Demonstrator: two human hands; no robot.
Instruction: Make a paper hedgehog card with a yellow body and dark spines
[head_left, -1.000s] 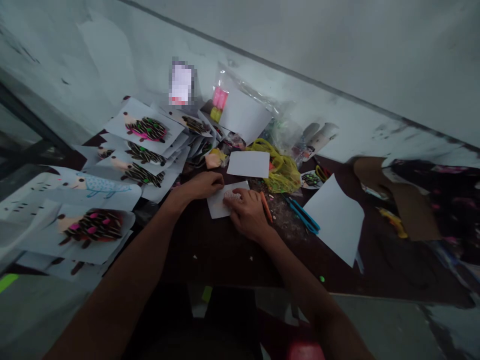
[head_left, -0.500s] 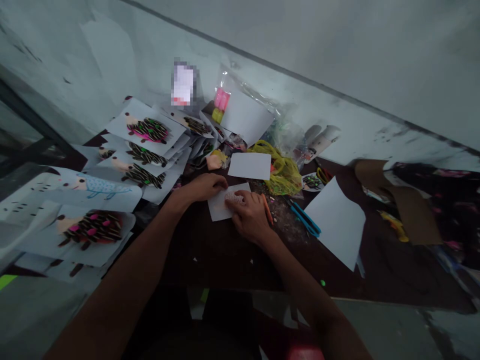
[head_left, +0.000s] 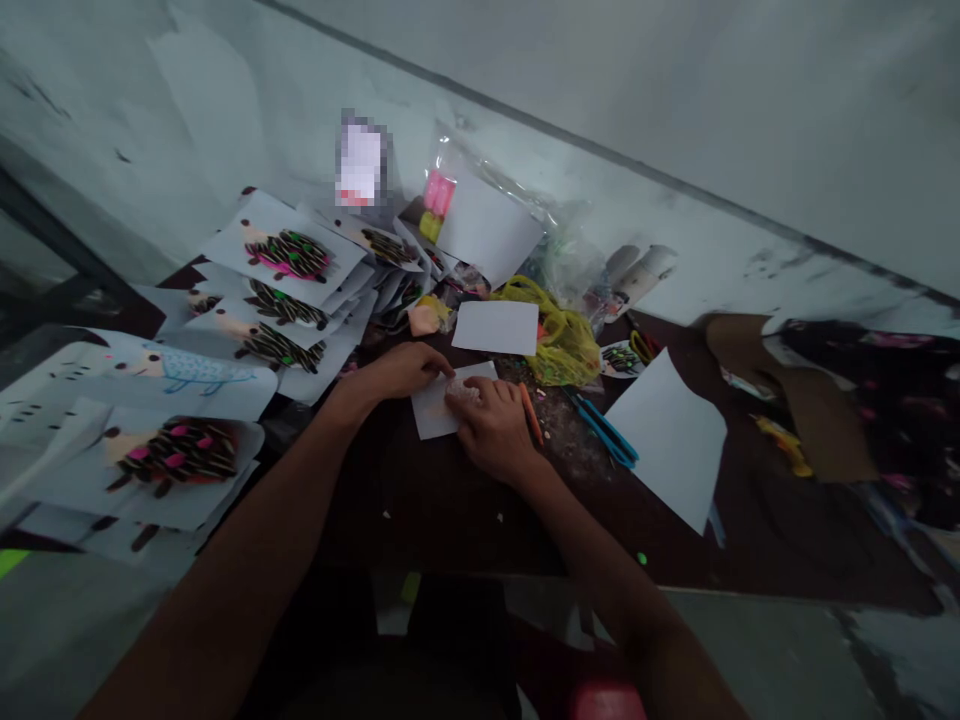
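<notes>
On the table (head_left: 442, 510), the small paper (head_left: 433, 416) slants toward far right, its right part beneath the loose, ungripping right hand (head_left: 496, 425), while the curled left hand (head_left: 405, 370), grip unclear, meets its far-left edge.

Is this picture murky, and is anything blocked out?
Head view: dim overall, the table very dark; head view: a pale rectangle blocked into coarse squares; head view: glints on clear plastic, detail on the small sheet under the right hand too faint to read.
</notes>
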